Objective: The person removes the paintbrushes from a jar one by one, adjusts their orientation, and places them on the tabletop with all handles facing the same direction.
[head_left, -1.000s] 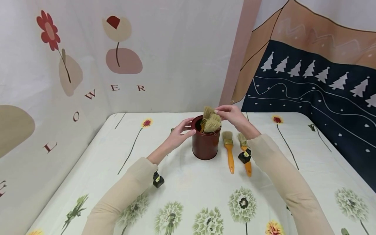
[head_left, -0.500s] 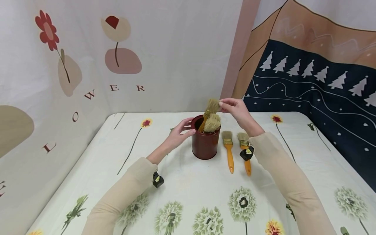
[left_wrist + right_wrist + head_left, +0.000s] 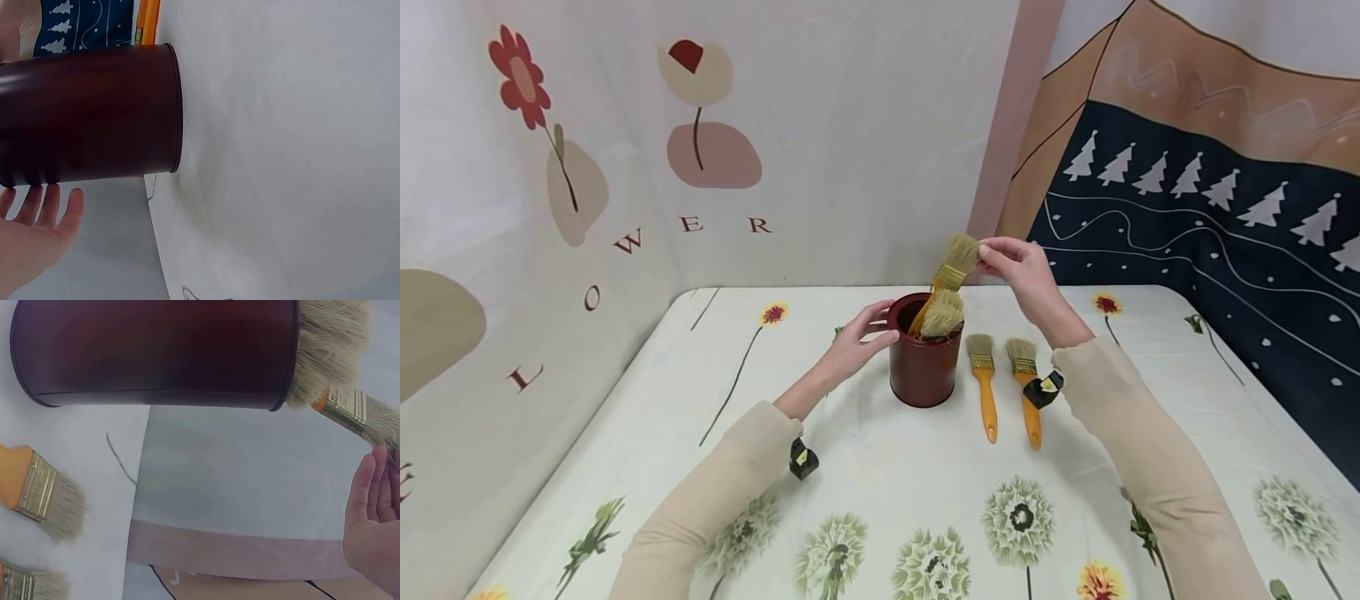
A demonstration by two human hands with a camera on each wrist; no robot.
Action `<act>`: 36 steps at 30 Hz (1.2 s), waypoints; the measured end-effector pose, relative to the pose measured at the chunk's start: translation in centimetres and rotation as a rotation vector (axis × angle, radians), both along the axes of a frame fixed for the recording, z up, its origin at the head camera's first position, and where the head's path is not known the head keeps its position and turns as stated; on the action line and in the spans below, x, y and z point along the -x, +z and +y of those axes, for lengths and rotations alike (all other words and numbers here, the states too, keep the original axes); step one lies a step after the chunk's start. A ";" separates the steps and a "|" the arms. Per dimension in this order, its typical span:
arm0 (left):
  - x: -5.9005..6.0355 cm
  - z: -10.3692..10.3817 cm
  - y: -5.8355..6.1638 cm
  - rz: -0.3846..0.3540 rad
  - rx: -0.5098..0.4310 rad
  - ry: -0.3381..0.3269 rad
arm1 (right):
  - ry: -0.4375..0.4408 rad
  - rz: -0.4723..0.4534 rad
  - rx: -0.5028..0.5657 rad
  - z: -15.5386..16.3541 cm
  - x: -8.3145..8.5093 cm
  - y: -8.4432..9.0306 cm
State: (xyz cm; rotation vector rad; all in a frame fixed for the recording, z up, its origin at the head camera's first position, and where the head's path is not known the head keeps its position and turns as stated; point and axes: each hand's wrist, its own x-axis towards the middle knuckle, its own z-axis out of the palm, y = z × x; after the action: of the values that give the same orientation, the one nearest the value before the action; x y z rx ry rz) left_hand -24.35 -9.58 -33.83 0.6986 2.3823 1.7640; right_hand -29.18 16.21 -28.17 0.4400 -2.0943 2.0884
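Observation:
A dark red can (image 3: 922, 362) stands mid-table with a bristle brush head (image 3: 942, 314) sticking out of it. My right hand (image 3: 1017, 267) pinches the bristles of a second paintbrush (image 3: 955, 265) and holds it slanted above the can, its orange handle still dipping inside. My left hand (image 3: 861, 337) holds the can's left rim and side. In the left wrist view the can (image 3: 87, 115) fills the top left, my fingers (image 3: 44, 206) beside it. The right wrist view shows the can (image 3: 156, 353), the lifted brush (image 3: 356, 412) and my right hand (image 3: 375, 519).
Two orange-handled paintbrushes (image 3: 983, 383) (image 3: 1026, 392) lie side by side on the flowered tablecloth (image 3: 887, 500) just right of the can. Printed cloth backdrops (image 3: 700, 150) close in the table at the back and both sides.
My right hand has drawn one brush up and to the right out of the can, its bristles rising from the rim to well above it. The left hand has stayed on the can.

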 end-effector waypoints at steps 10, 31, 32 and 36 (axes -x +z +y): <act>-0.1 0.0 0.0 -0.013 -0.008 -0.002 | -0.066 -0.001 0.076 0.9 -0.5 0.7; 0.1 -0.1 -0.2 -0.006 -0.022 -0.015 | -0.073 0.120 0.296 3.2 -1.7 3.0; 0.1 -0.1 -0.2 -0.004 -0.024 -0.016 | -0.075 0.122 0.305 3.3 -1.8 3.1; 0.1 -0.1 -0.1 0.007 -0.036 -0.020 | -0.093 0.144 0.332 3.8 -2.1 3.6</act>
State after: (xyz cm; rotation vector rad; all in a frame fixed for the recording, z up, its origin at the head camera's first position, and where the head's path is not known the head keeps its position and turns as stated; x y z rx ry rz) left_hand -24.42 -9.69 -33.95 0.7314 2.3450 1.8041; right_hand -27.06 20.02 -24.56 0.4214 -1.6169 2.2190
